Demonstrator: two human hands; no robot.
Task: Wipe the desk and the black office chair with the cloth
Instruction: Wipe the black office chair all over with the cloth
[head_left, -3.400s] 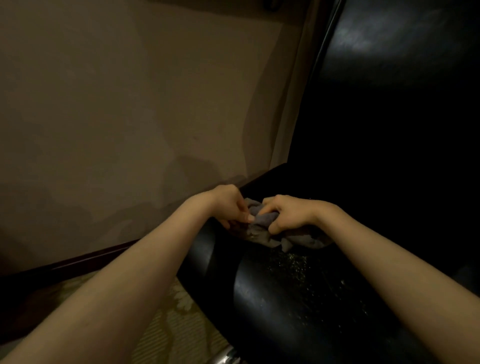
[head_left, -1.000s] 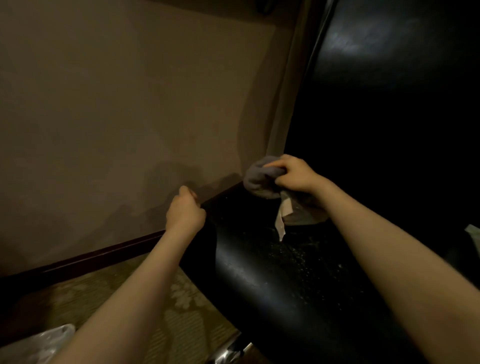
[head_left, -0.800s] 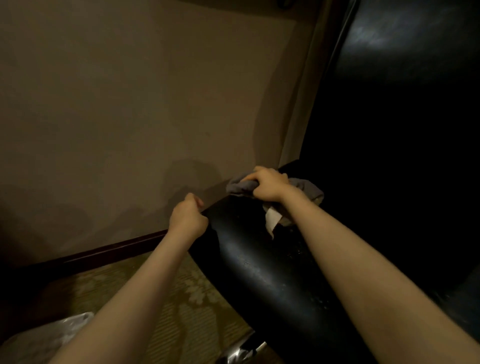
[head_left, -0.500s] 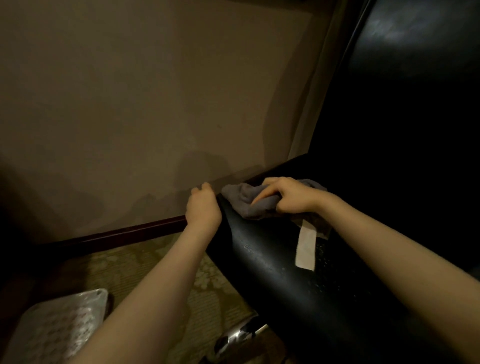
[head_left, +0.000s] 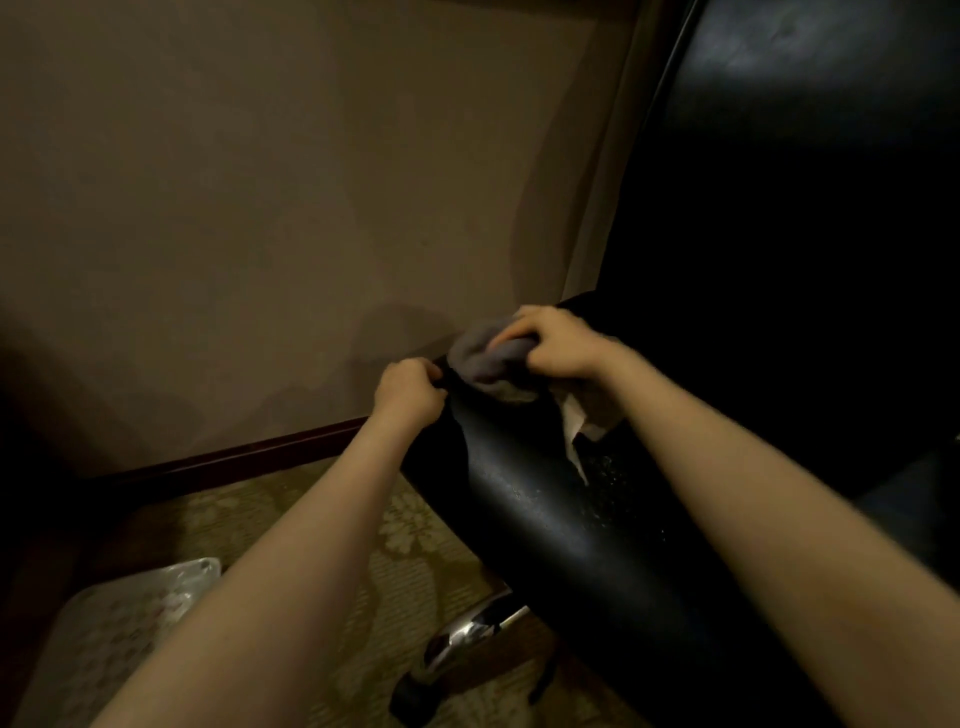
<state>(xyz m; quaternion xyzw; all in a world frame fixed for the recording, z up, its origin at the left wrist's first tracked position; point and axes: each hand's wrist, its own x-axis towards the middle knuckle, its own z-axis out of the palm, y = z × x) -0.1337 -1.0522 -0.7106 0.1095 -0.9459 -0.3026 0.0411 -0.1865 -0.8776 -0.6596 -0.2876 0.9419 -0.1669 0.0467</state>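
The black office chair (head_left: 545, 519) fills the right side, its shiny seat edge running towards me and its tall backrest (head_left: 805, 156) dark behind. My right hand (head_left: 556, 343) grips a bunched grey cloth (head_left: 480, 356) against the far corner of the seat. A pale tag (head_left: 576, 431) hangs from the cloth under my wrist. My left hand (head_left: 408, 392) curls over the seat's left edge just beside the cloth. Pale specks lie scattered on the seat surface. The desk is out of view.
A beige wall (head_left: 260, 208) with a dark skirting board (head_left: 234, 457) stands close behind. Patterned carpet (head_left: 405, 535) lies below. A chrome chair leg with a caster (head_left: 457, 644) juts out under the seat. A crinkled plastic bag (head_left: 130, 608) sits at lower left.
My right hand has bunched the cloth tighter and drawn it slightly back along the seat's far corner. My left hand stays gripping the seat edge. The view dipped, showing more floor.
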